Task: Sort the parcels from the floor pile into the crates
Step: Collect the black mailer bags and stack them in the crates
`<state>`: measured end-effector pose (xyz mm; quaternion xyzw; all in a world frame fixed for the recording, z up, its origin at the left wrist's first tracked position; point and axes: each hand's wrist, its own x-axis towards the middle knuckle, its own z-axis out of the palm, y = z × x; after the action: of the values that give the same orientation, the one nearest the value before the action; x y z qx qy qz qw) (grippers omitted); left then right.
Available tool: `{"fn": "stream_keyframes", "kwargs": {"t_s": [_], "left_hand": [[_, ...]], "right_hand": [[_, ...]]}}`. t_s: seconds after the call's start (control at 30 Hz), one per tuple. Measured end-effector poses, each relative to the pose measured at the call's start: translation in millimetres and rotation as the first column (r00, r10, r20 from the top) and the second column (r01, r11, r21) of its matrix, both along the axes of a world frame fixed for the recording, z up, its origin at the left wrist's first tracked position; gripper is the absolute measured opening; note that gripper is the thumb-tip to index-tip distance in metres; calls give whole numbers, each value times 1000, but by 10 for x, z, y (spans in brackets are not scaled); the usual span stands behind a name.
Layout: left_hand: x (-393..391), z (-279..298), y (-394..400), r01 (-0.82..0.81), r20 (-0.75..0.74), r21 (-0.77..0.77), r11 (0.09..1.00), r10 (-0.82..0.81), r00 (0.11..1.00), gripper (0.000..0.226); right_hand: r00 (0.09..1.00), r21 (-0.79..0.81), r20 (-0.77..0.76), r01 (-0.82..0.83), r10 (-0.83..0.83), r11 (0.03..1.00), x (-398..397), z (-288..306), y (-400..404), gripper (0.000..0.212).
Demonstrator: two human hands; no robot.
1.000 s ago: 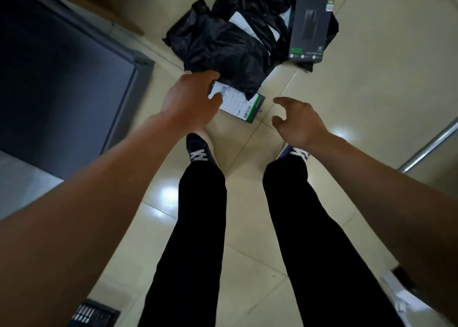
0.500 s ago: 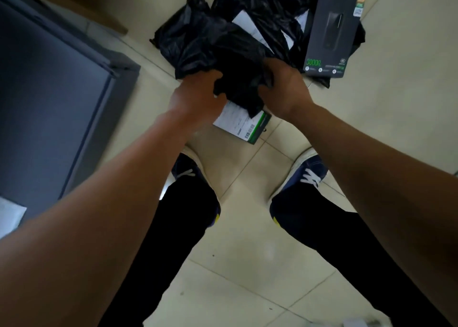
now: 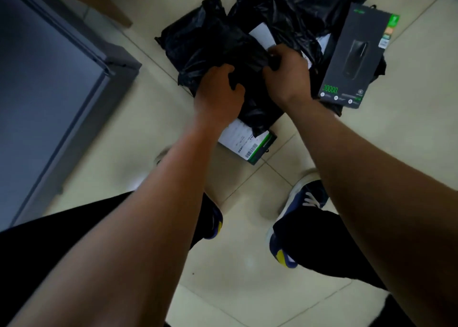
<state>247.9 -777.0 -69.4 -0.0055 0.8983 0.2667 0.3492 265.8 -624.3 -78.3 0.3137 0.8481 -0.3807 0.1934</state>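
A crumpled black plastic mailer bag (image 3: 218, 46) lies on the pale tiled floor (image 3: 409, 140) in the upper centre of the frame, and both hands have hold of it. The left hand (image 3: 219, 96) has its fingers curled into the plastic along the bag's near edge; the right hand (image 3: 285, 74), just to the right, pinches a bunched fold at its top. Taking it from two sides likely keeps the limp bag from sagging when lifted.

Partly under the bag's lower edge lies a flat box with a white barcode label and green trim (image 3: 250, 143), so the bag probably has to come away first. Behind, at the top of the frame, sits a larger heap of black plastic bags (image 3: 304, 7) with white labels showing. Leaning against that heap at upper right is a tall black retail box with green print (image 3: 354, 59).

Along the left edge stands a large grey-blue crate (image 3: 49, 79), seemingly where the parcels go. Below the pile, two dark trouser legs and blue shoes with yellow patches (image 3: 285, 254) straddle the tiles.
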Motion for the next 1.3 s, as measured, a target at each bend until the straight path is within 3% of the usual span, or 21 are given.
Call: {"fn": "stream_keyframes", "kwargs": {"t_s": [0.13, 0.37, 0.53, 0.63, 0.77, 0.83, 1.0, 1.1, 1.3], "left_hand": [[89, -159, -2, -185, -58, 31, 982, 187, 981, 48], [128, -317, -30, -320, -154, 52, 946, 324, 933, 47], [75, -292, -23, -398, -91, 120, 910, 409, 908, 51], [56, -242, -29, -442, -50, 158, 883, 454, 890, 54], [-2, -179, -5, -567, 18, 239, 788, 581, 814, 46], [-11, -164, -7, -611, 35, 280, 740, 629, 777, 42], [41, -132, -184, -752, 128, 393, 530, 778, 615, 52], [108, -94, -315, -790, 213, 429, 437, 801, 559, 34], [271, -14, -580, -828, 194, 387, 406, 842, 504, 34]], "right_hand": [[999, 71, -10, 52, -52, 996, -38, -199, -97, 45], [998, 144, -52, 34, -27, 989, -30, -367, -198, 29], [993, 98, -114, 50, -38, 994, 25, -291, -267, 9], [987, 25, -162, 17, -13, 1000, 52, -202, -255, 9], [974, -27, -224, -38, 31, 999, 46, -84, -281, 17], [956, -22, -286, -75, 65, 997, 24, -31, -333, 11], [930, -53, -336, -173, 146, 983, -16, 41, -529, 13], [922, -95, -325, -252, 209, 963, 64, 103, -630, 12], [911, -236, -356, -303, 208, 923, 135, 256, -768, 22]]}}
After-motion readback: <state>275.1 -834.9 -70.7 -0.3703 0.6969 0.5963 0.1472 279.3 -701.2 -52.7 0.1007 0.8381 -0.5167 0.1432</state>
